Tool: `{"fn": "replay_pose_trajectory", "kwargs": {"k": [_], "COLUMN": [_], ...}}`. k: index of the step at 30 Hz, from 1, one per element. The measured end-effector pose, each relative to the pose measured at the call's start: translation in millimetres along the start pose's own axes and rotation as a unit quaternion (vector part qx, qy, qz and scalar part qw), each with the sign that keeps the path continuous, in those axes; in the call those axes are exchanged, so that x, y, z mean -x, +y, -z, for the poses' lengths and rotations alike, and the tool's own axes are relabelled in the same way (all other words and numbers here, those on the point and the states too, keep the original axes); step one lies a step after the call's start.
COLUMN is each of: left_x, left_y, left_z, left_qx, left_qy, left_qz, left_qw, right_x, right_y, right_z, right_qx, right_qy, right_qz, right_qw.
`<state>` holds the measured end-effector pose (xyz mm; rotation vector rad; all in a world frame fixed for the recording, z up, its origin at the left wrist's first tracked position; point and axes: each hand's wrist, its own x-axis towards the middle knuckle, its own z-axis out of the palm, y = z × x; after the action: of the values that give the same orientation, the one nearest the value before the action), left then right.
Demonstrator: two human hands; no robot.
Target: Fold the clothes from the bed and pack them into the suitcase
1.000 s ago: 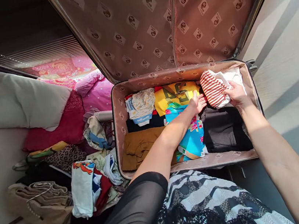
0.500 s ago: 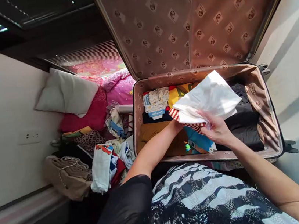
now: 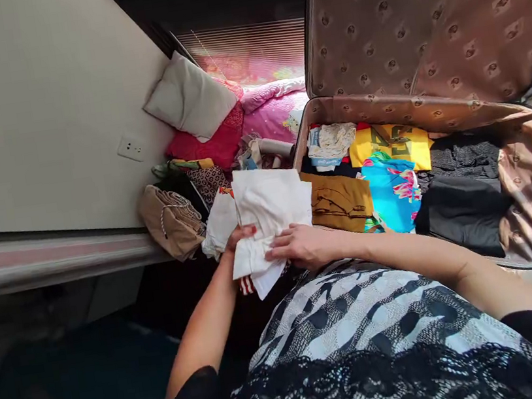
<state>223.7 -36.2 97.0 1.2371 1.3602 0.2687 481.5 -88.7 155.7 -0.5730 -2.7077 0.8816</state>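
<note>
In front of my body is a folded white garment, with a red-and-white striped cloth showing under its lower edge. My left hand grips the garment's left side, thumb on top and the other fingers mostly hidden beneath. Across the lower folded part lies my right hand, its fingers stretched out over the fabric and its thumb not clearly visible. To the right stands an open suitcase holding a mustard garment, a blue patterned garment, a yellow garment and folded black clothes.
Behind the white garment lies a clothes pile with a beige drawstring garment and another white garment. A pale pillow rests on pink bedding near the blinds. The wall with an outlet borders the left.
Both hands have carried the white garment and striped cloth left, out from over the suitcase to beside it. The view has turned left. My right hand now lies over the fabric.
</note>
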Motion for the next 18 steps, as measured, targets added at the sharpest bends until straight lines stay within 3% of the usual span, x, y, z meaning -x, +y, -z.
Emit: {"fn": "replay_pose_trajectory", "kwargs": {"k": [1,3,6,8,12,18], "left_x": [15,48,93,113,127,104], "left_y": [-23,-70,-128,-152,-170,-146], "left_z": [0.7,-4.5,-19.6,-26.2,-22.7,1.5], "left_qx": [0.074,0.220,0.340,0.375,0.402,0.370], "left_qy": [-0.017,-0.001,0.102,0.150,0.149,0.057], "left_qz": [0.057,0.140,0.158,0.152,0.155,0.128], "left_qw": [0.995,0.965,0.922,0.902,0.890,0.918], "right_x": [-11,-29,-53,-65,-77,-67], "right_y": [-5,-13,-21,-23,-23,-10], "right_z": [-11,-34,-70,-89,-115,-128], "right_qx": [-0.002,-0.007,-0.010,-0.009,-0.005,0.023], "right_qy": [-0.025,-0.061,-0.098,-0.121,-0.146,-0.088], "right_qz": [0.019,0.057,0.110,0.139,0.154,0.116], "right_qw": [1.000,0.996,0.989,0.983,0.977,0.989]}}
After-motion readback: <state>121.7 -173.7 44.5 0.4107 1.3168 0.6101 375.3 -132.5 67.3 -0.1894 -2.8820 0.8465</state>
